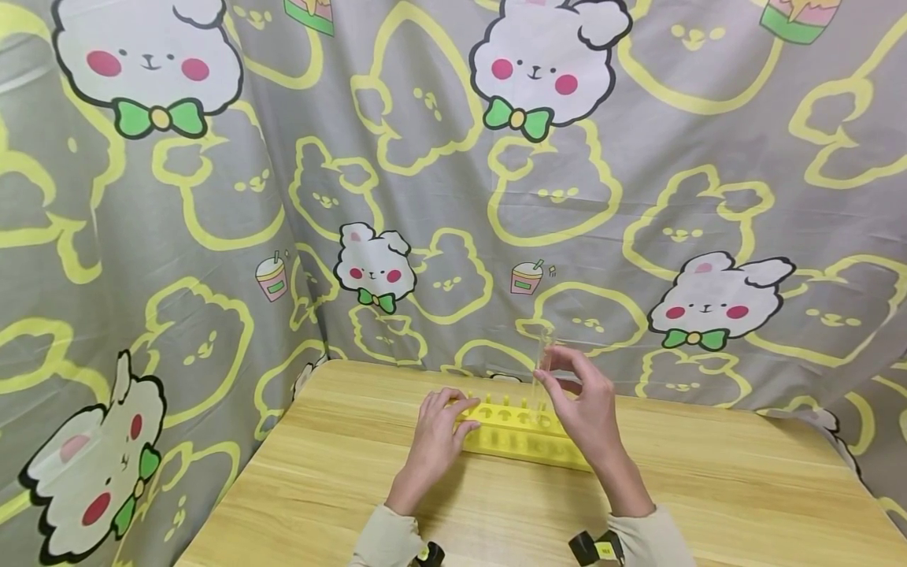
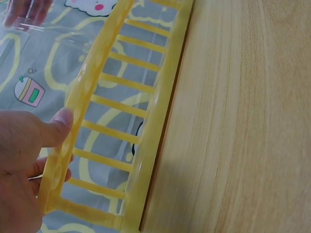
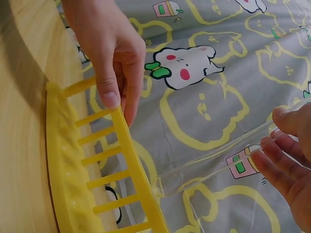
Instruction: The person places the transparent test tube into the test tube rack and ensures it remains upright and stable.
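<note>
A yellow test tube rack (image 1: 506, 447) with round holes along its top stands on the wooden table. My left hand (image 1: 434, 431) grips its left end, thumb on the top bar and fingers behind it, as the left wrist view shows with the rack's side rungs (image 2: 119, 109). Between thumb and fingers, my right hand (image 1: 591, 405) pinches a clear test tube (image 3: 209, 162) by its upper part. The tube slants in the head view, its lower end right at the rack's top, over the holes toward the right.
The rack is near the far edge of the wood-grain table (image 1: 340, 441). Behind and to the left hangs a grey curtain (image 1: 439, 189) printed with white rabbits and yellow outlines. Dark wrist devices (image 1: 595, 549) sit at both light sleeves (image 1: 388, 539).
</note>
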Tool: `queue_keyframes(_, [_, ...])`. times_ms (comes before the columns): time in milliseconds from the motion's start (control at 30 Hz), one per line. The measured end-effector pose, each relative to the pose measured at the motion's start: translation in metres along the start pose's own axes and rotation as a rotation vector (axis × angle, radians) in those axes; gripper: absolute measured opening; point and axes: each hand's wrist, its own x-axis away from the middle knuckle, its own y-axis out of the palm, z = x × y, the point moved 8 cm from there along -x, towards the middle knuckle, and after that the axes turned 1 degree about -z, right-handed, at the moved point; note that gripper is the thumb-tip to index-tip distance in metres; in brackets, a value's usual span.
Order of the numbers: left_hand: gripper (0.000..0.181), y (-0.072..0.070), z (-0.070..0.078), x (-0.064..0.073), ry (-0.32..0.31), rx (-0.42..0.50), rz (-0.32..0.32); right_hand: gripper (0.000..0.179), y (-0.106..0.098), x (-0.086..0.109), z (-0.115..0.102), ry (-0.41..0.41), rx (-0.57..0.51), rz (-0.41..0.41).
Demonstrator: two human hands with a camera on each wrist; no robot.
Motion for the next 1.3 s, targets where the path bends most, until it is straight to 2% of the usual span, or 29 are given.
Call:
queue_keyframes(733, [0.035, -0.0008, 0.0002, 0.0002, 0.001, 0.01, 0.0, 0.036, 0.0042, -0.0001, -0.0021, 0.009, 0.016, -0.011])
queue_keyframes(1300, [0.035, -0.0018, 0.0009, 0.0002, 0.002, 0.009, -0.002, 0.036, 0.01, -0.0011, 0.0021, 0.024, -0.024, -0.011])
